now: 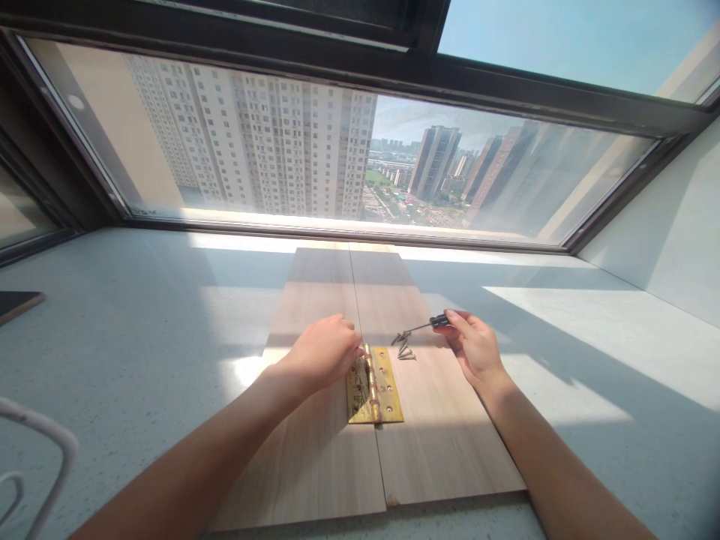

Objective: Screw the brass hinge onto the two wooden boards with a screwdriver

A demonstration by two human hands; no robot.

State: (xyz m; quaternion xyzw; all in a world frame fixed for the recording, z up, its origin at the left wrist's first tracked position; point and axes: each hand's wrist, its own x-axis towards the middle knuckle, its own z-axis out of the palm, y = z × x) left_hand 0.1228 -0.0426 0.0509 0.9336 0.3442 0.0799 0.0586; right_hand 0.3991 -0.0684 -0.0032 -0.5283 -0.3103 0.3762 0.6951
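Observation:
Two wooden boards (315, 457) lie side by side on a pale sill. A brass hinge (375, 386) lies open across their seam. My left hand (323, 351) rests on the hinge's upper left corner, fingers curled down against it. My right hand (475, 346) pinches the black handle of a small screwdriver (424, 326), whose tip points left at a little cluster of dark screws (403, 346) lying on the right board just above the hinge.
A wide window (360, 165) with a dark frame runs along the back of the sill. A dark flat object (16, 304) sits at the far left edge. A white curved wire shape (39, 442) shows at the lower left.

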